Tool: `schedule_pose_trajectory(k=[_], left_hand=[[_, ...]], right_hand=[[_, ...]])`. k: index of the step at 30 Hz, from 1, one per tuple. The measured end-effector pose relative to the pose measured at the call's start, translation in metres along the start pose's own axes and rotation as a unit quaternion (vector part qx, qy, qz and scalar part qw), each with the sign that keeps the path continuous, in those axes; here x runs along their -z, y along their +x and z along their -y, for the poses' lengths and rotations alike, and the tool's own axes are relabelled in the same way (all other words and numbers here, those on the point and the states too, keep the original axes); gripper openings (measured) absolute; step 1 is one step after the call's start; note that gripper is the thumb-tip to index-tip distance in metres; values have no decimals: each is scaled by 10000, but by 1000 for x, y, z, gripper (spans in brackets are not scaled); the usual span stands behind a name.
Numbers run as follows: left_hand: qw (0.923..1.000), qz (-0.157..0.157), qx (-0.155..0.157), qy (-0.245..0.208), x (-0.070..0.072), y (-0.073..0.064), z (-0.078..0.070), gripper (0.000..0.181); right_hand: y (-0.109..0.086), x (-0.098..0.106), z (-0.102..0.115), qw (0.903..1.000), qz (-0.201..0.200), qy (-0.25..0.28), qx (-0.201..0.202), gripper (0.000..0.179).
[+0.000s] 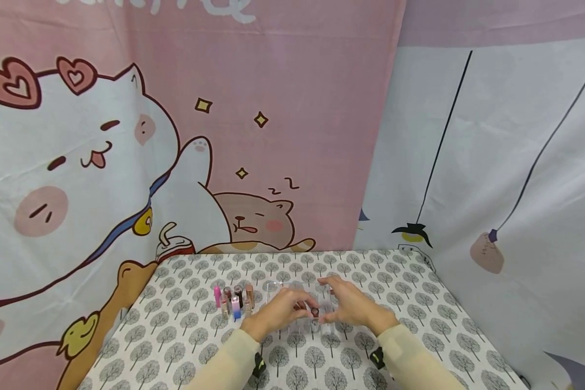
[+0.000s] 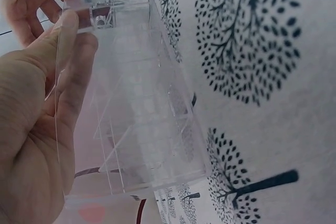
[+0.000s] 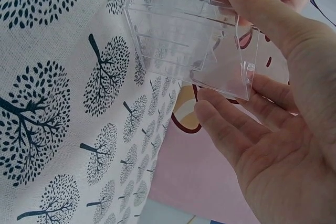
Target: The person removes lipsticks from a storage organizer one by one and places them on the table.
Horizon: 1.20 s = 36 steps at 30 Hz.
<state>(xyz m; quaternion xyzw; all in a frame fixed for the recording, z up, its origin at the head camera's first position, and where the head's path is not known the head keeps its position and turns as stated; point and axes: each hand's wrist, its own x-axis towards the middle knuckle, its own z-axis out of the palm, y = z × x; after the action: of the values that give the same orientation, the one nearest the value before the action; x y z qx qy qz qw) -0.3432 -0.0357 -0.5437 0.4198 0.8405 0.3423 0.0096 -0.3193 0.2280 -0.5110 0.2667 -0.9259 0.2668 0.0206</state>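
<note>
A clear plastic organizer box (image 2: 142, 145) with thin dividers stands on the patterned cloth, between both hands. My left hand (image 1: 286, 309) reaches over its near side and pinches a lipstick (image 2: 84, 18) between thumb and fingers. That tube is dark reddish with a clear, shiny end, which lies within the box's outline. Around the box's right end is my right hand (image 1: 353, 304), its fingers extended along the far side and its thumb close to the lipstick. Through the transparent wall (image 3: 223, 80), parts of the right fingers show; whether they press it I cannot tell.
Left of the box stands a group of several lipsticks, among them a bright pink tube (image 1: 217, 296), a blue-and-pink tube (image 1: 236, 307) and a copper-coloured tube (image 1: 249, 294). The table (image 1: 175, 346) wears a tree-print cloth. Behind hangs a cartoon-printed curtain (image 1: 312, 135).
</note>
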Motion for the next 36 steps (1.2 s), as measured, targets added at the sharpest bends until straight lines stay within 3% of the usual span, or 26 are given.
schedule_pose_trajectory(k=[10, 23, 36], left_hand=[[9999, -97, -42, 30, -5, -1, 4, 28], [9978, -274, -542, 279, -3, -3, 5, 29], [9973, -525, -503, 52, -1, -7, 0, 33]], right_hand=[[-2, -1, -1, 10000, 5, -6, 0, 107], [2, -2, -4, 10000, 17, 57, -34, 105], [5, -4, -7, 10000, 44, -1, -50, 104]])
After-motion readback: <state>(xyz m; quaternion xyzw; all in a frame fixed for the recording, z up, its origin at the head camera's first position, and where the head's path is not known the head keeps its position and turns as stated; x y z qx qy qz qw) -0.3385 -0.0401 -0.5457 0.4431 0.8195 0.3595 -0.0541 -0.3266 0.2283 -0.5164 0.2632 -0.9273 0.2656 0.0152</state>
